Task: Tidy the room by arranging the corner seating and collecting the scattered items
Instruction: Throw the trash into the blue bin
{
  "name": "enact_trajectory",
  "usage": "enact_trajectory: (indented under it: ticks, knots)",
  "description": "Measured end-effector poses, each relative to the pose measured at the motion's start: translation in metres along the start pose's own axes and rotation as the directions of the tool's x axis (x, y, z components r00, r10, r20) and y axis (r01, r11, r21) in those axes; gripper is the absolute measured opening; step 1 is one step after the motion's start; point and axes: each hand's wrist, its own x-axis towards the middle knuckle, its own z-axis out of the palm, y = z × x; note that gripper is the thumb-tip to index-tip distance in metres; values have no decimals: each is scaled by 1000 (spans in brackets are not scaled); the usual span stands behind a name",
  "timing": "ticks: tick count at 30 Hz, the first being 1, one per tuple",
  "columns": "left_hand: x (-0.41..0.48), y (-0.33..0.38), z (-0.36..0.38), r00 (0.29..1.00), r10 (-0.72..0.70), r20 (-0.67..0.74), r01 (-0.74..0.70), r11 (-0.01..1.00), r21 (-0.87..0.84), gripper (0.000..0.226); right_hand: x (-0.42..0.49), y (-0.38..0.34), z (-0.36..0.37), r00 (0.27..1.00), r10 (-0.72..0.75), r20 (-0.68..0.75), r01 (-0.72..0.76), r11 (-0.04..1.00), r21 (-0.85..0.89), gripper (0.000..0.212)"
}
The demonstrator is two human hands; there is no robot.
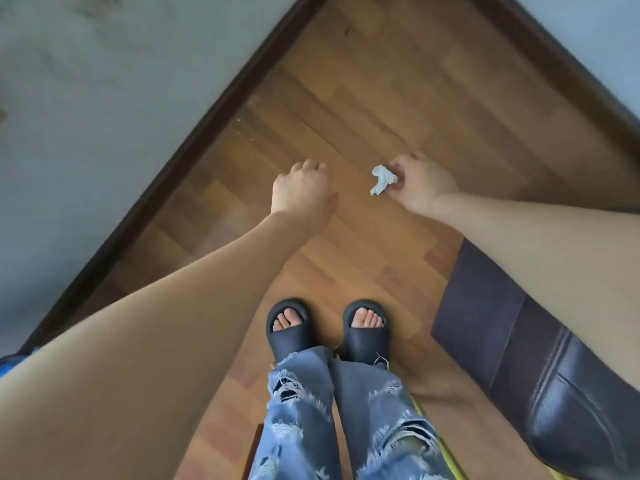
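Right hand point(423, 184) pinches a crumpled tissue point(381, 180), arm stretched down over the floor point(346, 81). Left hand point(300, 190) reaches down alongside, fingers curled, holding nothing visible.

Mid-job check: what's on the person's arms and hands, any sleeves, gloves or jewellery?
Both arms are bare as far as they show: no sleeves, no gloves. No ring shows on the left hand or right hand, no watch or band on either wrist. A blue patch at the frame edge beside the left arm may be clothing; I cannot tell.
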Motion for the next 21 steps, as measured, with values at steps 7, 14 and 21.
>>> enact_trajectory:
  ticks: [7,14,21]
  knots:
    - [49,-7,76,996,48,80,-49,999,14,39,47,47,62,997,75,-12,-75,996,-49,53]
    - [91,-10,122,993,68,100,-72,997,40,37,98,64,114,998,58,-5,-58,994,97,54]
    - [127,-15,154,988,127,88,-134,988,72,35,141,68,141,994,107,-17,-107,994,-23,50]
